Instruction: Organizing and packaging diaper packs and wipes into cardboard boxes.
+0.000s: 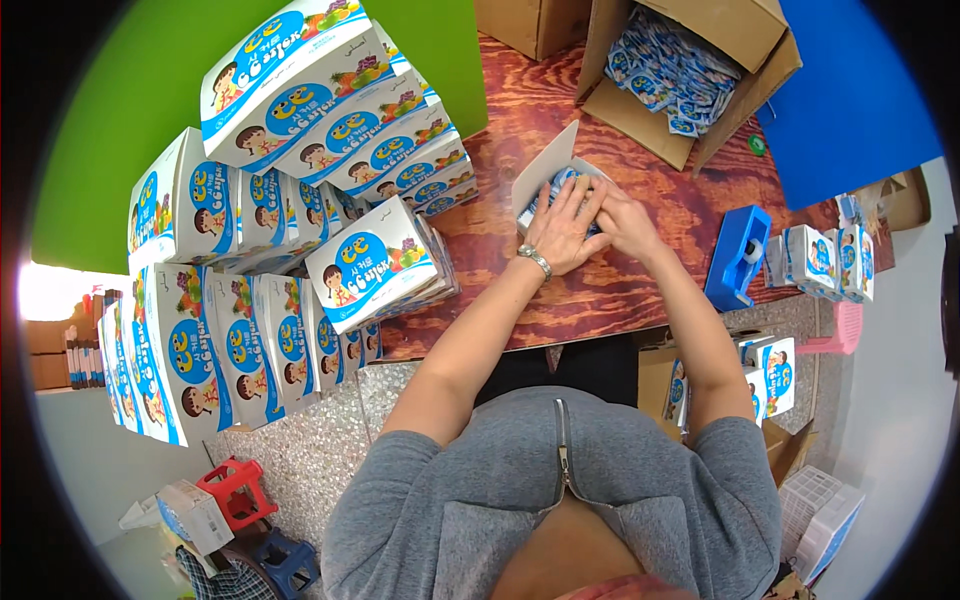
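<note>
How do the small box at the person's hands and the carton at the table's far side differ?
The small box is white; the carton is brown. The carton is much larger than the small box. The left hand and right hand are at the small box; neither touches the carton. Both containers stand open.

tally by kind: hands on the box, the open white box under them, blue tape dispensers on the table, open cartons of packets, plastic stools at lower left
Hands: 2 (left hand, right hand)
Open white box: 1
Blue tape dispenser: 1
Open carton of packets: 1
Plastic stools: 2 (red stool, blue stool)
Total: 7
</note>
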A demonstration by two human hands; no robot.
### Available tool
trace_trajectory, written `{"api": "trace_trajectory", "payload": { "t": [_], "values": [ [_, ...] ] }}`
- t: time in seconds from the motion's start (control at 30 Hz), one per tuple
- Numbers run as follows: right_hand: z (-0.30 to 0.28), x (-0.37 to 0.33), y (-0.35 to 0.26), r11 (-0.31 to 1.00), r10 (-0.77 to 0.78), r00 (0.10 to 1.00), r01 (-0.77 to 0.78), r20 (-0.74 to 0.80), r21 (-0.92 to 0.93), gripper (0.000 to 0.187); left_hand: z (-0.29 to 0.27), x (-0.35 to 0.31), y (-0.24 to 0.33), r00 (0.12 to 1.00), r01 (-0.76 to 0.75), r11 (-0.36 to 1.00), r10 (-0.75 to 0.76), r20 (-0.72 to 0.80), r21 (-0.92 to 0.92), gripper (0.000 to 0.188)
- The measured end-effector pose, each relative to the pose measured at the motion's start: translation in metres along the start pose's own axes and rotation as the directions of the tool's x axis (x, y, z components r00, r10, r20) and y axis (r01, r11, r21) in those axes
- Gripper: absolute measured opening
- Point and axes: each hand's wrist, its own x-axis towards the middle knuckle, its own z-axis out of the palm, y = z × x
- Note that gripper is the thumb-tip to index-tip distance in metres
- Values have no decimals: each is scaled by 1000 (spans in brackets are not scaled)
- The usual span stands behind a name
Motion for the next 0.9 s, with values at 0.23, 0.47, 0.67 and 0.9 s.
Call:
{"api": "trace_trajectory", "payload": {
  "t": [0.23,0.47,0.67,0.9],
  "values": [
    [6,10,32,1000,4,976,-9,-218,-24,48,6,4,6,995,39,984,-54,83,175,83],
    [25,3,40,999,10,994,-14,-106,-35,44,7,9,2,990,94,992,-102,-94,-88,81],
    [25,-48,0,986,110,993,-102,-53,131,40,-4,-21,0,986,-111,993,105,129,35,94],
    [-7,-115,13,762,223,936,-342,274,550,31,-28,-52,15,820,-426,904,400,409,-30,94]
  ]
}}
